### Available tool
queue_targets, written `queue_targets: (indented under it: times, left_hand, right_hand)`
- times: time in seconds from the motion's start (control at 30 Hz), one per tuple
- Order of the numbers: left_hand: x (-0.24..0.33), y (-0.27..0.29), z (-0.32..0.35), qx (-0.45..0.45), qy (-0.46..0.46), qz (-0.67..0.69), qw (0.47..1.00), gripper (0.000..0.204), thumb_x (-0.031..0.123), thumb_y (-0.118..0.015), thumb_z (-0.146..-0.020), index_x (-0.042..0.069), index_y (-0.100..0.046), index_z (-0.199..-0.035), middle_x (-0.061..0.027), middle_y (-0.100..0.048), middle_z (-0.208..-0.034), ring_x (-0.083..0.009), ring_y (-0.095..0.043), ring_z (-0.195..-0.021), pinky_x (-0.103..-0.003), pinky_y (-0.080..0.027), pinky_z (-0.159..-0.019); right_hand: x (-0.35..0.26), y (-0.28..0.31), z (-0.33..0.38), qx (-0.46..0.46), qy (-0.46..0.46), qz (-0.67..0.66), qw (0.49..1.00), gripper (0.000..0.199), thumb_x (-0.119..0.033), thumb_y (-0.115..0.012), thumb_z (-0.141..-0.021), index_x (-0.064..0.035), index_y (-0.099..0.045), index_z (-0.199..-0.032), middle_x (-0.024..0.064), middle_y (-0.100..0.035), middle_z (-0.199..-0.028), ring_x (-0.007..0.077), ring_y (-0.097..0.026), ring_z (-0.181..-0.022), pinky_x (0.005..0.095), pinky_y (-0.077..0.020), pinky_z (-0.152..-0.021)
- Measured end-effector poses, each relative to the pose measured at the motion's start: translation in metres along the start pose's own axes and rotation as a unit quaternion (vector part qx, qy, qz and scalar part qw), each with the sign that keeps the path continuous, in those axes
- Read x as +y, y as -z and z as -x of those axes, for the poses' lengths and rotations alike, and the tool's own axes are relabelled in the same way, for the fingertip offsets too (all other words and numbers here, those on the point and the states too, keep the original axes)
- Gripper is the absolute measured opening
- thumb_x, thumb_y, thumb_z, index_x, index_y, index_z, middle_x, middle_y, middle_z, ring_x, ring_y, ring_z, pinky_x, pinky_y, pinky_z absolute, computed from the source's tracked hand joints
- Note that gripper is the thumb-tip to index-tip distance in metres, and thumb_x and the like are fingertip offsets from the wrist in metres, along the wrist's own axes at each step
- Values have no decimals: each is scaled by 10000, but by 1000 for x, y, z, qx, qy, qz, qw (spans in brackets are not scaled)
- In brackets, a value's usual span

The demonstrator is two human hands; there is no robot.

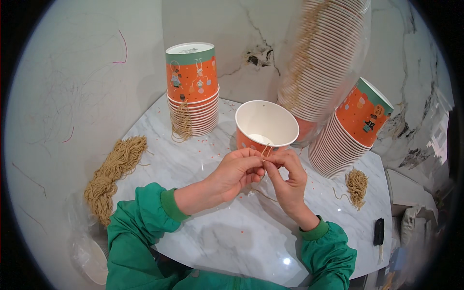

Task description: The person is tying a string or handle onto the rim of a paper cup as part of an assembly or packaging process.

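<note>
An orange paper bucket with a white inside stands upright at the middle of the table. A tan string runs at the near side of its rim, and a loose tail of it hangs toward the tabletop. My left hand pinches the string just below that rim. Close against it, my right hand also pinches the string between thumb and forefinger. The fingertips meet in front of the bucket and hide part of the string, so I cannot tell whether it is knotted.
Upside-down stacked buckets with string loops stand back left. A tilted stack and a tall bagged stack are to the right. Tan yarn skein lies left, a smaller bundle right, near a black-handled tool. Small orange bits dot the marble table.
</note>
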State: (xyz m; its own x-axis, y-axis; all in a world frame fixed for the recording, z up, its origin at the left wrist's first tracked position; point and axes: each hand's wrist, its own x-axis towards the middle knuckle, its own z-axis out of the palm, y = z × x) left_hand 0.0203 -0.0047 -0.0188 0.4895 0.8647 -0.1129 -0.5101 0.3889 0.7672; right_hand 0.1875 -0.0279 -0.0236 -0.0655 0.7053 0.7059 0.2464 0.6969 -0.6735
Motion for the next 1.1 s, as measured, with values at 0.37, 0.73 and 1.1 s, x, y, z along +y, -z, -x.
queue_targets:
  times: [0.37,0.73,1.1]
  left_hand:
    - [3,1,-4,29,22,-22,999,78,157,-661,-906,119,-594,-922,22,-586,-815,-68,-558,-740,-237,-421,-625]
    - [9,3,-5,63,9,-114,991,87,161,-674,-915,106,-623,-958,38,-579,-801,-38,-498,-688,-214,-360,-555]
    - [10,-7,4,97,-343,-505,786,100,75,-687,-893,19,-606,-907,-18,-601,-896,-100,-585,-688,-248,-464,-601]
  right_hand:
    - [11,2,4,-20,-57,-18,998,51,9,-655,-892,18,-628,-935,58,-576,-904,125,-573,-771,254,-476,-690]
    - [8,-1,3,-44,-38,-5,998,49,14,-667,-879,11,-637,-918,58,-585,-896,123,-571,-766,255,-473,-680]
    - [3,-7,-24,12,50,76,996,66,48,-672,-882,19,-643,-933,65,-580,-871,118,-579,-686,245,-464,-581]
